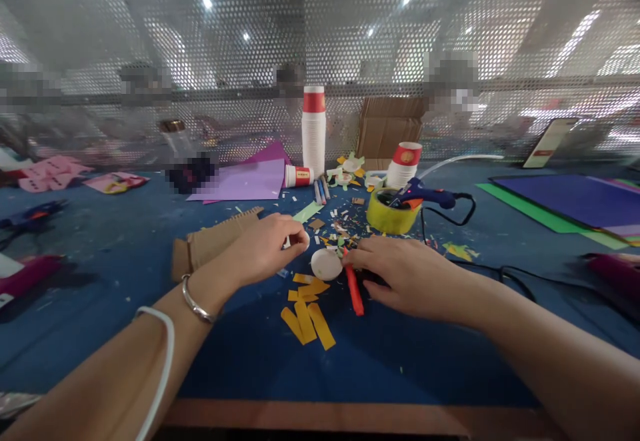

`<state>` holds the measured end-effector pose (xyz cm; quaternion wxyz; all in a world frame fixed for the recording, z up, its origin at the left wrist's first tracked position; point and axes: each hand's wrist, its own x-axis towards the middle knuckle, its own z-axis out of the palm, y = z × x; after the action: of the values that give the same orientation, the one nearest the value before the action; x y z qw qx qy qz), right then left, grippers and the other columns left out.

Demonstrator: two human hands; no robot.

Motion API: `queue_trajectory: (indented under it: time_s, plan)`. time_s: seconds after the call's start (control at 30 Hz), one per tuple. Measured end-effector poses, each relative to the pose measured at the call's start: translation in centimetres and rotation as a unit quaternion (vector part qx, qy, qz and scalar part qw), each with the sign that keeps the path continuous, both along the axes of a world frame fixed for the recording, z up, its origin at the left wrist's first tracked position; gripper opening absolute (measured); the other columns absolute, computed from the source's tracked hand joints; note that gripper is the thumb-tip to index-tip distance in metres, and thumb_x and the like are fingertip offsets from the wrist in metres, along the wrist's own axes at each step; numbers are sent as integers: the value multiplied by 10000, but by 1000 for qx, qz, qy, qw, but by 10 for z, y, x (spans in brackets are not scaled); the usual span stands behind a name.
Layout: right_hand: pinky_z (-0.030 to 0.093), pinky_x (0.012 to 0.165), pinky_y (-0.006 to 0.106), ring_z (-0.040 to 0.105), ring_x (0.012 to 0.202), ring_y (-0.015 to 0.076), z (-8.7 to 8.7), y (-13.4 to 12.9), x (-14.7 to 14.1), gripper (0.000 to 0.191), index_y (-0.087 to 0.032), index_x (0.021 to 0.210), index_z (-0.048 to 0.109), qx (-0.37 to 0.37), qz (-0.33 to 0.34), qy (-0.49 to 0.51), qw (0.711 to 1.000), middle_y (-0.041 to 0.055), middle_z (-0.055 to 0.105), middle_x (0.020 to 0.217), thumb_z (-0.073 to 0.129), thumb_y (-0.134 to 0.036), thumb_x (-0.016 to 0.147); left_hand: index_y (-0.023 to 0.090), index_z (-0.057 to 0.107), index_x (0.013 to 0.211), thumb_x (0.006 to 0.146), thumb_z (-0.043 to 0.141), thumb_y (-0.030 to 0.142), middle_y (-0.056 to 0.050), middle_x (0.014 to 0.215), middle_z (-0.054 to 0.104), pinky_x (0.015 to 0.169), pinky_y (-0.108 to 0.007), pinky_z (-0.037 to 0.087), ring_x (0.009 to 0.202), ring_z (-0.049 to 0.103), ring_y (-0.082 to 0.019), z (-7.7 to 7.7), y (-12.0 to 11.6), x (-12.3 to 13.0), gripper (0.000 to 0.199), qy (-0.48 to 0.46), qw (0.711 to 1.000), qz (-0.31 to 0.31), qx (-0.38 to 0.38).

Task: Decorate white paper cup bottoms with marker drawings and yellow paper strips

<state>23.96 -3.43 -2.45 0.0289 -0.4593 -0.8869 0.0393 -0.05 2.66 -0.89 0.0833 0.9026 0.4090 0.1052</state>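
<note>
My left hand [273, 248] is closed in a pinch, with a small white piece [304, 240] at its fingertips. A white round disc [327, 264] lies between my two hands. Just right of it, my right hand [400, 271] hovers low over the table with its fingers spread, the fingertips beside the top end of a red-orange marker [355, 291]. Whether they touch the marker is hard to tell. Several yellow-orange paper strips [320, 326] lie on the blue table [250, 354] below the disc. Small paper scraps [340, 222] are scattered beyond my hands.
Corrugated cardboard [215, 238] lies beside my left forearm. A tall paper cup stack [313, 134] and a shorter stack [404, 164] stand at the back. A blue glue gun [425, 194] rests on a yellow tape roll [387, 218], its black cable running right. Coloured sheets [565, 201] lie far right.
</note>
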Motion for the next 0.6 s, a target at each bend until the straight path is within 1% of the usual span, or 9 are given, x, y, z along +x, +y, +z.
queue_trajectory:
  time_s: [0.1, 0.23, 0.3, 0.47, 0.53, 0.6]
  plan:
    - [429, 701, 312, 639, 903, 223, -2, 3, 1, 219, -211, 1077, 668, 12, 5, 19, 1000, 62, 665, 991, 533, -181, 907, 182, 673, 832, 926, 539, 260, -40, 841, 660, 756, -329, 403, 846, 572, -204, -2, 1, 0, 182, -11, 1000, 7, -12]
    - [435, 718, 298, 635, 920, 217, -5, 6, 1, 207, -197, 1074, 672, 35, 14, 48, 998, 70, 685, 974, 522, -197, 932, 180, 685, 905, 936, 506, 231, -42, 871, 675, 771, -337, 414, 878, 578, -209, -7, 2, 1, 188, -37, 999, 17, -21]
    - [439, 736, 300, 636, 928, 217, -6, 6, 0, 200, -188, 1061, 674, 42, 15, 64, 997, 73, 694, 967, 511, -214, 948, 178, 685, 914, 940, 507, 251, -42, 874, 673, 772, -337, 423, 875, 578, -209, -9, 1, 1, 194, -49, 999, 15, -19]
    - [415, 677, 284, 629, 803, 190, -7, 7, -2, 181, -178, 879, 659, 48, -5, 76, 996, 54, 689, 863, 500, -220, 954, 190, 689, 898, 941, 528, 315, -39, 879, 663, 791, -341, 438, 892, 581, -214, -10, -2, 1, 209, -62, 998, -14, -3]
    - [417, 682, 280, 632, 805, 187, -7, 7, -3, 192, -176, 868, 655, 48, -7, 84, 995, 55, 692, 867, 490, -214, 958, 195, 692, 907, 946, 512, 303, -42, 882, 660, 801, -350, 441, 894, 581, -217, -10, 0, 0, 214, -70, 997, 1, 16]
    - [418, 692, 279, 634, 813, 186, -8, 8, -3, 197, -175, 886, 658, 51, -7, 95, 994, 57, 695, 876, 482, -217, 963, 198, 691, 927, 941, 497, 263, -44, 885, 661, 797, -357, 446, 883, 583, -218, -9, 3, -3, 205, -87, 995, 35, 35]
